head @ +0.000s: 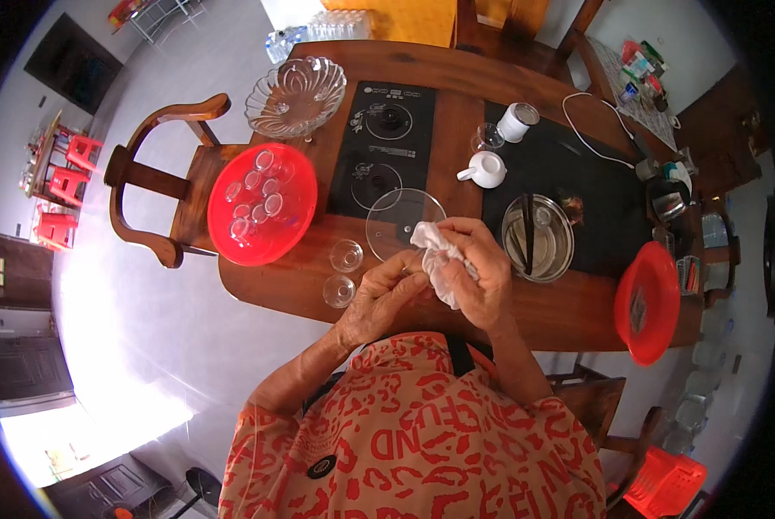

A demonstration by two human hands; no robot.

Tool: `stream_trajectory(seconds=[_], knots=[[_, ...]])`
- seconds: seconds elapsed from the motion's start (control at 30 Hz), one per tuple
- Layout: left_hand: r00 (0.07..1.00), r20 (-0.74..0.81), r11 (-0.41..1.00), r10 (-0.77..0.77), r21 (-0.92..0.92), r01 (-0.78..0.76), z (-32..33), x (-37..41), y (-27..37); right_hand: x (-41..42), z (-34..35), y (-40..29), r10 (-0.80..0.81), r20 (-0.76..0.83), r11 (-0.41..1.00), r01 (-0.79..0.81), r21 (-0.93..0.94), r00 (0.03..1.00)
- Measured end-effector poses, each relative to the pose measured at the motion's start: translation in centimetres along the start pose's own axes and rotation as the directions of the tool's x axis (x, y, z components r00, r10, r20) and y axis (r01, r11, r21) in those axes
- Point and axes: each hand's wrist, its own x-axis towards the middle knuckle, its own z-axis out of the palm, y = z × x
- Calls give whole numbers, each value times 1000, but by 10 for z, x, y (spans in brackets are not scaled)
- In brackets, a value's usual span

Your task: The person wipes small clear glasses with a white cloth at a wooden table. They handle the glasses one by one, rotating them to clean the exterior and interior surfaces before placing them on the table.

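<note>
My left hand (387, 292) pinches a small clear thing, apparently glass, largely hidden by fingers and cloth. My right hand (478, 272) is closed on a bunched white cloth (441, 263) pressed against it. Just beyond my hands lies a round clear glass lid or plate (394, 224). Two small clear glass cups (346, 255) stand left of my left hand. Farther left, a red plastic basin (225, 243) holds several small clear glasses (273, 204). To the right, a steel bowl (559, 259) holds water and a small glass, with dark chopsticks or tongs (527, 233) laid across it.
A double induction cooktop (382, 152) is set into the wooden table (452, 58). Around it stand a fluted glass bowl (297, 97), a white teapot or pitcher (488, 170), a white lidded cup (518, 122), an electric kettle (670, 198) and another red basin (663, 305). A wooden armchair (151, 178) stands left.
</note>
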Motion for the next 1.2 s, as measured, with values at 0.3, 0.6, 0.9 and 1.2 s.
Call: stream_trajectory(seconds=[0.3,0.6,0.9,1.2], knots=[[990,7,989,138,-60,-138,23,16,-4,-6,-18,3,491,38,795,-466,389,870],[995,-54,985,82,-146,-89,50,39,-10,-4,-45,-10,-72,-110,973,46,-227,991],[983,61,985,175,-5,-175,47,36,-4,-8,-57,10,350,48,871,-343,351,936],[991,-102,996,82,-30,-86,21,22,-2,5,-20,-9,-258,1,930,249,-270,966]])
